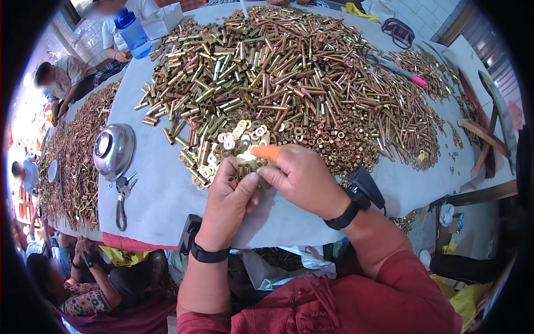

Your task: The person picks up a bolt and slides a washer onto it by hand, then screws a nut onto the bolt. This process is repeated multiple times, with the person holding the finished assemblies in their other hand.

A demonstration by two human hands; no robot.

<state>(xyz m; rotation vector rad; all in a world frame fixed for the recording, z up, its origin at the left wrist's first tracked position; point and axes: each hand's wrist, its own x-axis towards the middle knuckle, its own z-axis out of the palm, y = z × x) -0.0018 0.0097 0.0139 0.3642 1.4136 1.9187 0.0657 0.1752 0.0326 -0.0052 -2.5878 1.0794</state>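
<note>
My left hand (pixel 228 189) is closed at the near edge of a big pile, its fingers round a few short brass-coloured metal sleeves (pixel 245 168). My right hand (pixel 303 175) meets it from the right, an orange cover (pixel 267 152) on its index finger. Its thumb and fingers are pinched together beside the sleeves; what lies between them is too small to make out. Just beyond my hands lie loose flat washers (pixel 239 131). Small hex nuts (pixel 340 135) are heaped to the right of them. Longer metal tubes (pixel 278 61) make up most of the pile.
On the pale-covered table (pixel 150 195), a steel bowl (pixel 118 150) stands left, with keys on a strap (pixel 122 203) below it. A blue water bottle (pixel 132 34) is at the far left. A pink-ended tool (pixel 417 81) lies right. Other people sit at the left and far side.
</note>
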